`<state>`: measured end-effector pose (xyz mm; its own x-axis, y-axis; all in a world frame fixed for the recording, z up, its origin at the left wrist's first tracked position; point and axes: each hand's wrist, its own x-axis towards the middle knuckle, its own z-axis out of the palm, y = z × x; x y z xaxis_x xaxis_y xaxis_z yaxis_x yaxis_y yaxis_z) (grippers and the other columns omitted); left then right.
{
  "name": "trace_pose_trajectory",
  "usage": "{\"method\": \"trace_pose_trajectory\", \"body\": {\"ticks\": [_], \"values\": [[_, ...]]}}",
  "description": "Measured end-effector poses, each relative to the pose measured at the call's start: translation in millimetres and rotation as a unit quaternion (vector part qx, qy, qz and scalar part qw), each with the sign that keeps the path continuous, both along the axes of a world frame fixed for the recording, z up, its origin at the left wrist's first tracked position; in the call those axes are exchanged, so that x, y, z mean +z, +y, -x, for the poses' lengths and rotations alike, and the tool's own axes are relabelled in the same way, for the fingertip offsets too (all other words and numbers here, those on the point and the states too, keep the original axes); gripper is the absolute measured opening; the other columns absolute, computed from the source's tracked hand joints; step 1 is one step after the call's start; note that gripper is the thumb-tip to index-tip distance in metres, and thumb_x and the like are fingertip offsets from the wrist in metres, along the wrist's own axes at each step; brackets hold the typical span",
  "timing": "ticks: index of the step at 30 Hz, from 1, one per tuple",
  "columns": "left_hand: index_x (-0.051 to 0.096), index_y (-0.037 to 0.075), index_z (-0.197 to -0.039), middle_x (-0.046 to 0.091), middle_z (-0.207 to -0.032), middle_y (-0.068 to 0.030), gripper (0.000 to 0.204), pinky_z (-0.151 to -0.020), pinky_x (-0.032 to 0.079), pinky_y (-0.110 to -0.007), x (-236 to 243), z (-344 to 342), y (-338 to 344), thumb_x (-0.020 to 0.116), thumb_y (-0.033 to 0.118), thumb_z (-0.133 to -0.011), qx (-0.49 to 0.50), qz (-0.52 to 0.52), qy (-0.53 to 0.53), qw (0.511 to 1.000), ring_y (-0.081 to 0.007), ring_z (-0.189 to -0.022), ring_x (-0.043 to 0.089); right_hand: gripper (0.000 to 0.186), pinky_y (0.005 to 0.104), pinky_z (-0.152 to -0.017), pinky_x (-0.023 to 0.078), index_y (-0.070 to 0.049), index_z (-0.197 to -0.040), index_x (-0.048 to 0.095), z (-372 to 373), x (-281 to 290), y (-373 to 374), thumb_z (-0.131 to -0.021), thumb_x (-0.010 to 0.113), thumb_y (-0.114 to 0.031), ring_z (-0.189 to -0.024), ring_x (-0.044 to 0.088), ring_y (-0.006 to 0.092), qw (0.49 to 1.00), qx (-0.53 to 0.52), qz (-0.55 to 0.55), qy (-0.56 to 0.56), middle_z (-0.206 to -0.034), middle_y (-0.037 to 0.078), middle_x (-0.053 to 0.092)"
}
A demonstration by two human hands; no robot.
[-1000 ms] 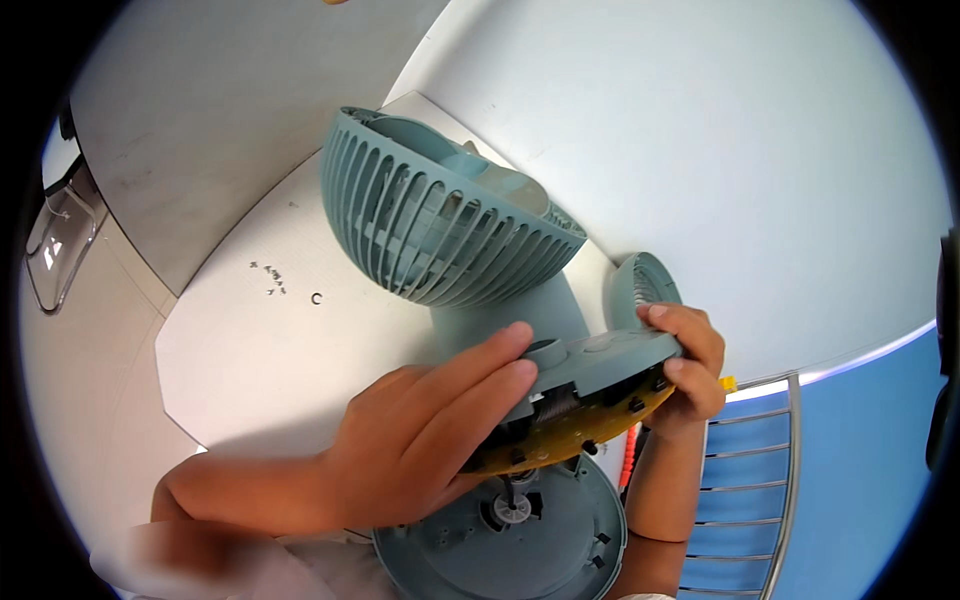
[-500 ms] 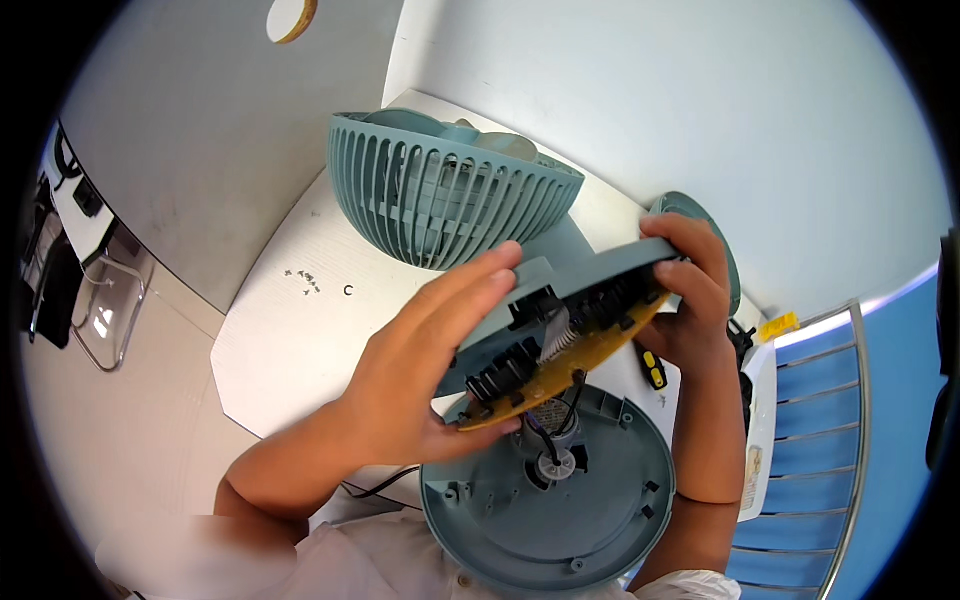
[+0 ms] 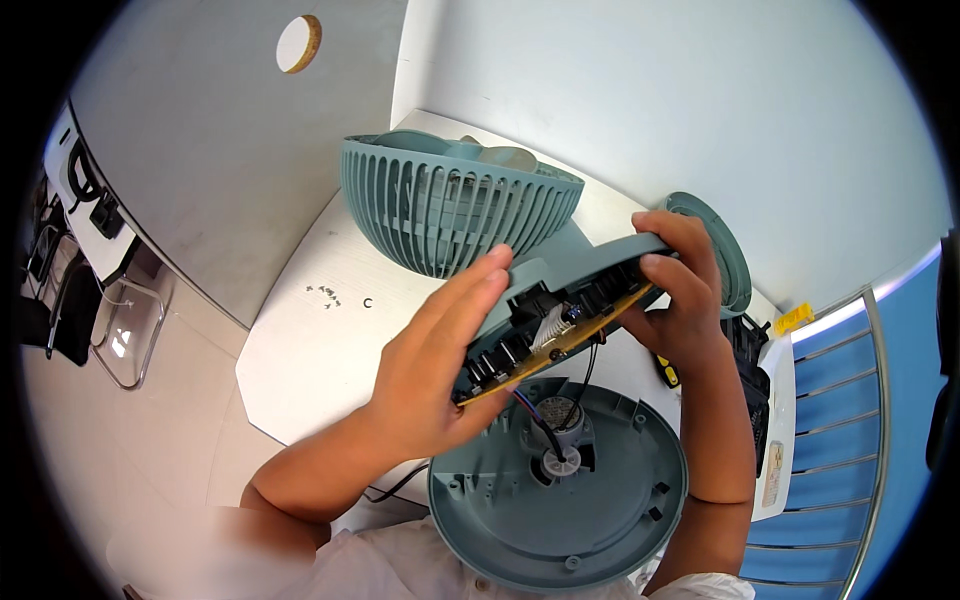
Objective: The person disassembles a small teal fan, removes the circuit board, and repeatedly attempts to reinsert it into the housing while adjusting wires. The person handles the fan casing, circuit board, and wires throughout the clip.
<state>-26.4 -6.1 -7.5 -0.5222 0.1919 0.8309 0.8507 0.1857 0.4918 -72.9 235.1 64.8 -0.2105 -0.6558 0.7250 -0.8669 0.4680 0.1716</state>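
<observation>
Between my two hands is a grey-green plastic cover (image 3: pixel 592 263), tilted up on the right, with a yellow-brown circuit board (image 3: pixel 572 345) against its underside. My left hand (image 3: pixel 420 365) grips their left end, fingers on the cover and thumb under the board. At the right end, my right hand (image 3: pixel 685 290) has its fingers curled over the cover's rim. Black components and a pale ribbon cable (image 3: pixel 549 328) show in the gap. Below, a round grey-green fan base shell (image 3: pixel 510 525) lies open, with a small motor (image 3: pixel 562 418) and wires rising toward the board.
A grey-green fan head with a slotted cage (image 3: pixel 440 215) stands at the back of the white table (image 3: pixel 310 375). Several small screws (image 3: pixel 325 296) and a black C-shaped clip (image 3: pixel 368 302) lie at left. Behind my right hand are a round grey-green part (image 3: pixel 735 265) and a yellow-black tool handle (image 3: pixel 667 372).
The cover and circuit board have come closer together, narrowing the gap between them. Both hands keep their hold. The view has shifted slightly.
</observation>
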Motion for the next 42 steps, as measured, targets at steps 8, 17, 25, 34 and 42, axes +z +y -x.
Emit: {"method": "trace_pose_trajectory", "body": {"ticks": [8,17,25,34,42], "values": [[0.043,0.001,-0.134,0.048,-0.135,-0.0201,0.078,-0.085,0.054,-0.035,-4.6,-4.6,0.8,0.075,-0.003,-0.063,0.033,-0.008,-0.026,0.999,-0.0337,-0.111,0.058,0.076,0.0435,-0.075,0.049,-0.017,-0.126,0.038,-1.8,-3.0,1.9,-0.066,0.083,-0.031,-0.095,0.059,0.0358,0.999,-0.027,-0.025,0.033,-0.114,0.019,0.057],[0.046,0.003,-0.132,0.050,-0.134,-0.0186,0.073,-0.080,0.055,-0.035,-5.4,-4.7,0.8,0.077,0.001,-0.066,0.023,-0.030,-0.039,0.999,-0.0330,-0.107,0.060,0.078,0.0470,-0.089,0.042,-0.015,-0.133,0.035,-17.6,-13.7,-0.1,-0.072,0.077,-0.040,-0.111,0.052,0.0381,0.987,-0.140,-0.029,0.068,-0.128,0.021,0.049],[0.048,0.002,-0.130,0.052,-0.132,-0.0192,0.071,-0.078,0.055,-0.035,-4.2,-3.6,1.6,0.078,0.002,-0.066,0.024,-0.039,-0.031,0.998,-0.0327,-0.103,0.062,0.094,0.0512,-0.099,0.034,-0.013,-0.138,0.029,-21.7,-28.0,-3.7,-0.067,0.081,-0.044,-0.120,0.044,0.0409,0.988,-0.148,0.011,0.052,-0.135,0.023,0.042],[0.049,0.001,-0.128,0.053,-0.130,-0.0197,0.068,-0.080,0.055,-0.034,-3.6,-3.6,0.5,0.078,0.002,-0.066,0.037,-0.033,-0.035,0.998,-0.0330,-0.103,0.062,0.093,0.0542,-0.100,0.034,-0.016,-0.135,0.031,-11.9,-25.2,-9.3,-0.063,0.084,-0.043,-0.120,0.046,0.0409,0.993,-0.106,0.012,0.057,-0.133,0.022,0.044],[0.049,0.003,-0.129,0.052,-0.131,-0.0193,0.069,-0.082,0.054,-0.035,-4.5,-4.7,1.6,0.077,0.002,-0.066,0.019,-0.038,-0.056,0.998,-0.0334,-0.106,0.061,0.088,0.0551,-0.099,0.036,-0.015,-0.134,0.035,-12.2,-21.6,-7.5,-0.066,0.081,-0.045,-0.116,0.050,0.0413,0.991,-0.106,-0.003,0.075,-0.131,0.023,0.047]]}}
